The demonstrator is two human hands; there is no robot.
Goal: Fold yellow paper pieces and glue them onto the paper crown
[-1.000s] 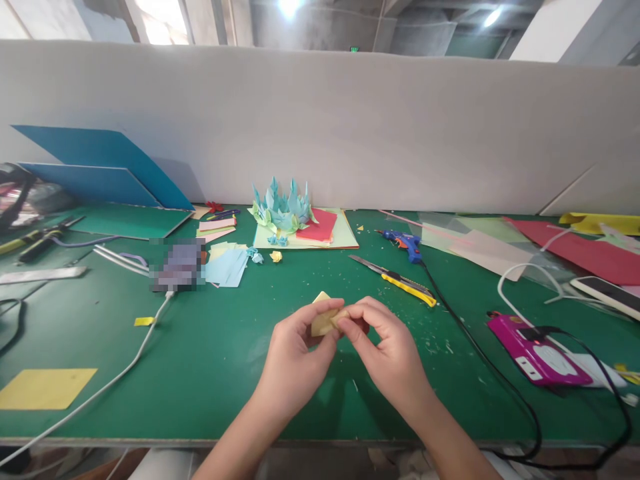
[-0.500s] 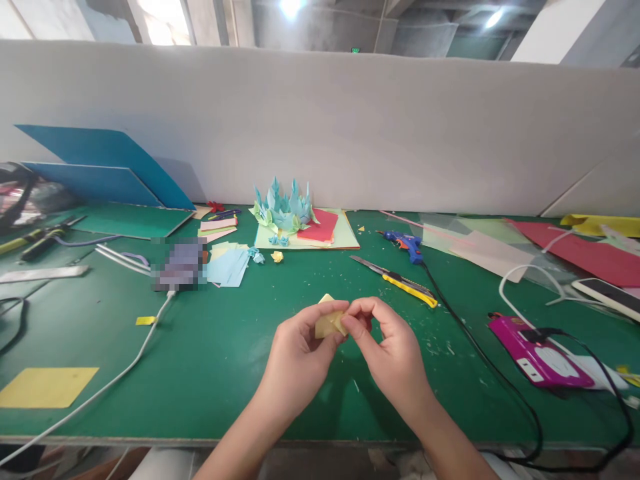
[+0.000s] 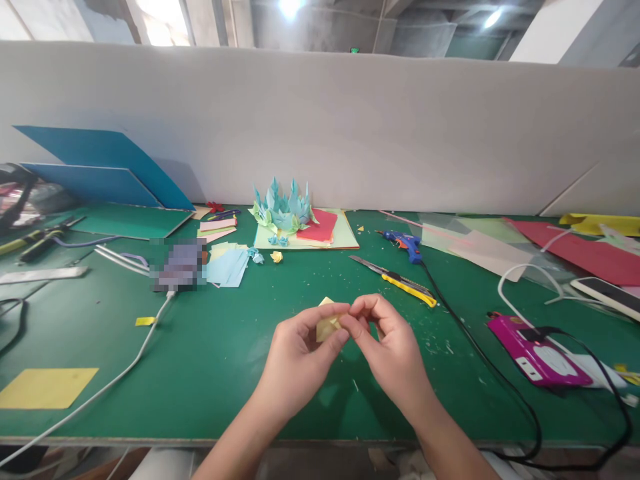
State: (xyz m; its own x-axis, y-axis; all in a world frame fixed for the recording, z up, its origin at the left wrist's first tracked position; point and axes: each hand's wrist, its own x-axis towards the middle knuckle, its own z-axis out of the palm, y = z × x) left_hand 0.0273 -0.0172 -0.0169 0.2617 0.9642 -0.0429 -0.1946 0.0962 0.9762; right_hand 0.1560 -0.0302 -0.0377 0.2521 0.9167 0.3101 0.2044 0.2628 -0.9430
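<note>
Between my two hands is a small piece of folded yellow paper (image 3: 326, 328), held above the green table. My left hand (image 3: 303, 353) pinches it between thumb and fingers from the left side. The thumb and fingertips of my right hand (image 3: 387, 347) close on the paper's right edge, and they cover part of it. Beyond my hands stand blue folded-paper pieces (image 3: 283, 207) with pointed tips and green leaf-like bases. Close to them lie a small yellow paper flower (image 3: 277, 256) and small blue paper flowers (image 3: 257, 255).
A yellow utility knife (image 3: 407, 287) and a blue glue gun (image 3: 407, 245) with a black cord lie right of centre. A magenta power strip (image 3: 535, 350) is at the right. Blue paper sheets (image 3: 229, 268) and a yellow sheet (image 3: 50, 388) lie to the left.
My fingertips have shifted slightly at the yellow paper's right edge, and the left thumb now covers a bit more of it. Everything else stays in place.
</note>
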